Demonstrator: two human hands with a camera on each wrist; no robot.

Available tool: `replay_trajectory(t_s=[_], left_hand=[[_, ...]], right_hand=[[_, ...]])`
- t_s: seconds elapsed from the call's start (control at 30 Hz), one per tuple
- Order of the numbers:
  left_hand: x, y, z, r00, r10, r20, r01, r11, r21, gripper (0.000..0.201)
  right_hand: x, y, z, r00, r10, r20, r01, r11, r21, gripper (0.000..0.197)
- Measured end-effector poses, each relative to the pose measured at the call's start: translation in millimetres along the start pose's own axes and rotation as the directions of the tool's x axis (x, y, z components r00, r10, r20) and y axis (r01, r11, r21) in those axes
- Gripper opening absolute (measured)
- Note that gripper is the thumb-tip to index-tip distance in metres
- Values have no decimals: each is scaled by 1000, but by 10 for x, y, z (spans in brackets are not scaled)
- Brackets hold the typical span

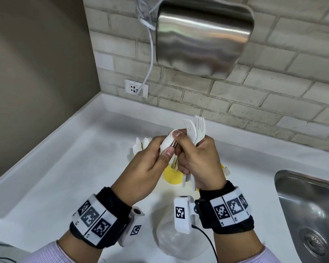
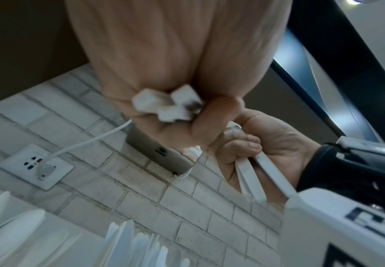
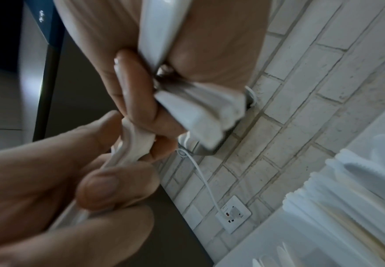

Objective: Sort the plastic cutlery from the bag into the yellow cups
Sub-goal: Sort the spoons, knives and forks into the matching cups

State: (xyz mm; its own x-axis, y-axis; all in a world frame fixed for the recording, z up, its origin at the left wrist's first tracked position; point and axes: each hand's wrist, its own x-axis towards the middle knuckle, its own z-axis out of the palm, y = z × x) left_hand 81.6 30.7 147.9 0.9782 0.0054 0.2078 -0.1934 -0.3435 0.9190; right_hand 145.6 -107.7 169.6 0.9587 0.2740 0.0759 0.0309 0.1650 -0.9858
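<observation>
Both hands are raised together above the white counter [image 1: 55, 177]. My right hand [image 1: 186, 149] grips a bundle of white plastic forks [image 1: 195, 128], tines up, with the handles [image 1: 186, 181] sticking out below the fist. My left hand [image 1: 165, 149] pinches white spoons [image 1: 167, 142] beside that bundle; the right thumb rests on them. In the left wrist view, handle ends [image 2: 166, 106] poke out of the left fist. Under the hands stand yellow cups [image 1: 172, 175], one holding spoons [image 1: 143, 143], one holding forks [image 1: 226, 170]. The clear plastic bag [image 1: 171, 238] lies near the front edge.
A steel sink [image 1: 311, 205] is sunk into the counter at the right. A metal hand dryer [image 1: 203, 35] hangs on the brick wall, its cable running to a socket [image 1: 136, 88]. A brown wall closes the left side.
</observation>
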Motion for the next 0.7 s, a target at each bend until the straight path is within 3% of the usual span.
replay_trajectory(t_s=[0.17, 0.3, 0.43, 0.53, 0.63, 0.7], left_hand=[[-10, 38, -19, 1000, 1, -28, -4, 995, -104, 29], [1, 29, -25, 994, 20, -108, -20, 1000, 5, 42], [9, 62, -21, 990, -94, -103, 92, 995, -30, 47], [40, 40, -67, 981, -191, -29, 185, 973, -138, 57], [57, 30, -76, 975, -220, 26, 219, 939, -265, 53], [63, 28, -55, 975, -222, 10, 217, 946, -241, 54]], right_hand=[[4, -17, -8, 999, -12, -41, 11, 1000, -14, 31], [23, 36, -17, 989, -131, -75, 112, 971, -213, 27], [23, 43, -43, 977, -212, -37, 188, 924, -334, 35], [2, 34, -42, 978, -210, 2, 201, 936, -287, 22], [-24, 22, -40, 979, -198, 41, 202, 955, -219, 33], [-23, 10, -25, 966, -229, 124, 253, 937, -239, 30]])
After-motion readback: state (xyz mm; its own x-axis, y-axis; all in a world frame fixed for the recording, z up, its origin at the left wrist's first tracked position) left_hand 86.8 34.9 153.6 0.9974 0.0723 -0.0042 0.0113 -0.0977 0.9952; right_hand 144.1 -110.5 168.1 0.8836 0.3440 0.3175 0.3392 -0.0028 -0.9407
